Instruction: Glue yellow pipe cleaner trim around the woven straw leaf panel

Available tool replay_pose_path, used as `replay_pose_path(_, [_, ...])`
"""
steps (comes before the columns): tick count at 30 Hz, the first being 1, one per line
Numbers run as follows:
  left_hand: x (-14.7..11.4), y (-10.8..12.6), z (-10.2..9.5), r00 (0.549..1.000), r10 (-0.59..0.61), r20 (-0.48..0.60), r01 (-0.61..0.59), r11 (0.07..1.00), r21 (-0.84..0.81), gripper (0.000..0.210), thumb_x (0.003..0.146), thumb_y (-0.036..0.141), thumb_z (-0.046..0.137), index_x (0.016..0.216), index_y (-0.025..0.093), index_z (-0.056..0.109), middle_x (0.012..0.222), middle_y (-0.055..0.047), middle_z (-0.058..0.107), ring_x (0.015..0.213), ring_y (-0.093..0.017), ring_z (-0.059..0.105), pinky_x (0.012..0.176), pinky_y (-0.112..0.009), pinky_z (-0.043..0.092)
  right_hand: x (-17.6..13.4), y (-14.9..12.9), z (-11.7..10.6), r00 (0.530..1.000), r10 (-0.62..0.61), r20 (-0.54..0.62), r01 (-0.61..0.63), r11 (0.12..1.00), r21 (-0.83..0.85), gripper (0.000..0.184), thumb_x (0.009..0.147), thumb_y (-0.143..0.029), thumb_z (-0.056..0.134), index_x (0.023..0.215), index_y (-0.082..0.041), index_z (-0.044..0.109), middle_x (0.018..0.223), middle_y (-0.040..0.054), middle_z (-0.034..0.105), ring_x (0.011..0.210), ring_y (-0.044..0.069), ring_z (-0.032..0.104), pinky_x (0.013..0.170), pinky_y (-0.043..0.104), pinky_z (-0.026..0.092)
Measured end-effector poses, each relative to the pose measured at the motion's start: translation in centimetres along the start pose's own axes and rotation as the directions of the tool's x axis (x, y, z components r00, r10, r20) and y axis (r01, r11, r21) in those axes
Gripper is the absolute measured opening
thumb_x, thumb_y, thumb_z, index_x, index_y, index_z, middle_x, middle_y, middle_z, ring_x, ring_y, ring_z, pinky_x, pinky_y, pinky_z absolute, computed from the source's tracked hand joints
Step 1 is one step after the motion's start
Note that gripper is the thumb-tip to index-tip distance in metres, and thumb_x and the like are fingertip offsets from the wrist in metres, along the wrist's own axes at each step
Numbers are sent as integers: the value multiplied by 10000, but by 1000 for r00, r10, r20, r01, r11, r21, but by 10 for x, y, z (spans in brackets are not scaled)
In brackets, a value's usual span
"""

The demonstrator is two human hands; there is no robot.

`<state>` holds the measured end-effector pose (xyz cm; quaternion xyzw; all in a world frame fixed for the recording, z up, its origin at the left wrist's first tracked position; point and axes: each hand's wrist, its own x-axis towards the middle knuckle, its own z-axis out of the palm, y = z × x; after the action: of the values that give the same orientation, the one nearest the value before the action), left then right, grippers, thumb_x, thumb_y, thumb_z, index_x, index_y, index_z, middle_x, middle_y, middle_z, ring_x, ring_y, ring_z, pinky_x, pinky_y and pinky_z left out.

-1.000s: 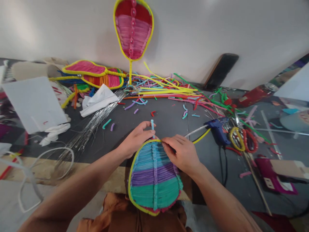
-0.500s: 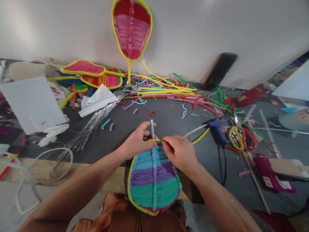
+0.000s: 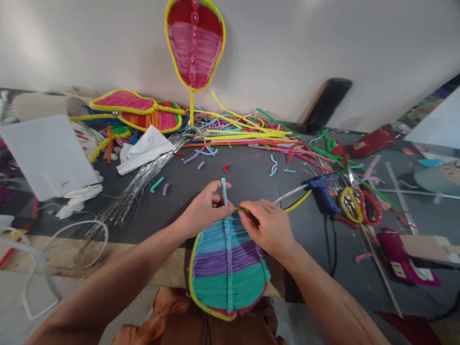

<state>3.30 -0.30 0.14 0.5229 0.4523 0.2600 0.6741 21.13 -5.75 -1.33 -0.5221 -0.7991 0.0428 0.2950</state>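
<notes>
A paddle-shaped piece (image 3: 230,285) wound in teal, purple and blue pipe cleaner leans upright at my lap, edged yellow on the left. Down its middle runs a light blue strip whose tip (image 3: 224,187) sticks up above the top. My left hand (image 3: 204,211) is closed at that top, thumb and finger pinching a yellow pipe cleaner (image 3: 241,209) beside the strip. The fingertips of my right hand (image 3: 269,227) pinch the same pipe cleaner just to the right. A yellow length shows beyond my right hand. The panel's upper corners are partly hidden by both hands.
A blue glue gun (image 3: 323,191) lies to the right beside scissors with yellow and red handles (image 3: 352,206). Loose pipe cleaners (image 3: 247,134) are heaped at the back. A pink paddle (image 3: 196,52) stands against the wall. Thin wires (image 3: 143,177) lie left. A can (image 3: 381,139) lies at right.
My left thumb has moved slightly right over the yellow pipe cleaner, which now shows only right of the blue strip. The strip's tip has shifted slightly left.
</notes>
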Motion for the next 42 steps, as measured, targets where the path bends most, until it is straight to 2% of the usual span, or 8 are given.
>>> replay_pose_path(21, [3,3,-9,977,4,-212,-60,965,-255,505,665,291,751,1078,206,473,707,44,618,587,-108,589,573,-230,470,-3,4,4,999,7,-49,-7,1000,-8,260,929,-197,486,1119,-178,661,915,69,761,768,174,714,697,273,551])
replay_pose_path(28, [12,8,-26,974,-39,-224,-23,963,-268,475,790,534,581,1098,183,493,820,-46,665,669,-149,625,586,-244,478,-3,6,3,998,-5,-57,8,999,53,253,938,-198,480,1120,-163,652,955,84,752,799,180,710,732,298,566])
replay_pose_path(30, [14,9,-35,932,85,-351,-160,969,-190,440,827,506,539,1128,191,471,959,-71,653,792,-161,632,681,-272,503,-4,6,4,999,-11,-33,13,998,64,260,936,-197,482,1131,-169,651,958,82,751,802,182,710,736,303,571])
replay_pose_path(33, [10,13,-46,758,450,-472,-355,892,280,326,832,350,555,1119,200,514,1096,-68,610,993,-178,578,877,-315,466,-4,7,7,1000,-25,16,23,997,78,269,935,-204,477,1138,-184,651,972,80,750,820,188,711,756,316,575])
replay_pose_path(34, [7,14,-47,733,550,-400,-361,813,458,269,825,298,557,1075,199,560,1087,-61,617,1032,-191,558,932,-333,434,-5,8,8,999,-30,40,27,996,80,269,933,-202,476,1135,-185,652,977,81,749,824,190,712,761,318,574])
replay_pose_path(36, [2,14,-46,770,624,-131,-384,619,685,169,819,218,535,947,204,645,998,-48,654,1033,-211,550,978,-360,388,-5,7,11,994,-33,103,25,997,75,267,928,-192,480,1134,-185,650,973,77,750,821,189,713,753,311,572])
replay_pose_path(39, [-4,11,-37,822,522,229,-477,411,777,220,849,179,480,872,220,695,922,-54,690,980,-228,569,938,-385,389,-4,6,14,982,-11,190,4,999,35,258,917,-181,500,1132,-184,644,942,65,753,793,189,712,713,297,561])
replay_pose_path(42, [-8,7,-27,831,435,348,-490,273,828,266,879,174,444,945,211,699,986,-82,691,978,-244,569,915,-401,396,-4,3,14,976,6,218,-7,1000,3,249,913,-167,506,1125,-177,638,953,62,747,809,195,705,723,298,547])
